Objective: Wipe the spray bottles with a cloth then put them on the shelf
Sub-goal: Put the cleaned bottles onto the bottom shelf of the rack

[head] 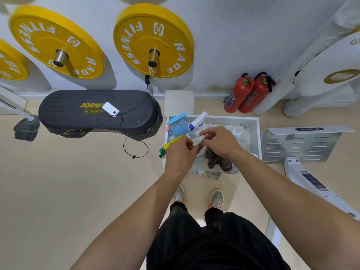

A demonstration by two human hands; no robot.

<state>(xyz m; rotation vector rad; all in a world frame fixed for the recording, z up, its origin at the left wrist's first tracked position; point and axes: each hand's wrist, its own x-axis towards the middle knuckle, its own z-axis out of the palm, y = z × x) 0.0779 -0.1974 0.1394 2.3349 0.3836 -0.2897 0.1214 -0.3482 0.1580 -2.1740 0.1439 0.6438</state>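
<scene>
Both hands meet over a white shelf top [255, 133]. My left hand [180, 152] pinches the white trigger head of a spray bottle [198, 141]; its body is mostly hidden below my hands. My right hand [219, 142] grips a striped brown cloth [216, 161], which hangs down, and its fingers curl over that trigger head. A yellow and green sprayer [168, 146] pokes out from behind my left hand. At the back left of the shelf stand a light blue spray bottle [178, 128] and a white bottle with a blue and white nozzle [197, 122].
A small white bottle [236, 131] stands further right on the shelf. A black step platform [78, 115] with a phone [110, 109] and cable lies left. Two red fire extinguishers [247, 94] lean on the wall. A metal machine plate [300, 145] is right. My shoes [198, 197] are below.
</scene>
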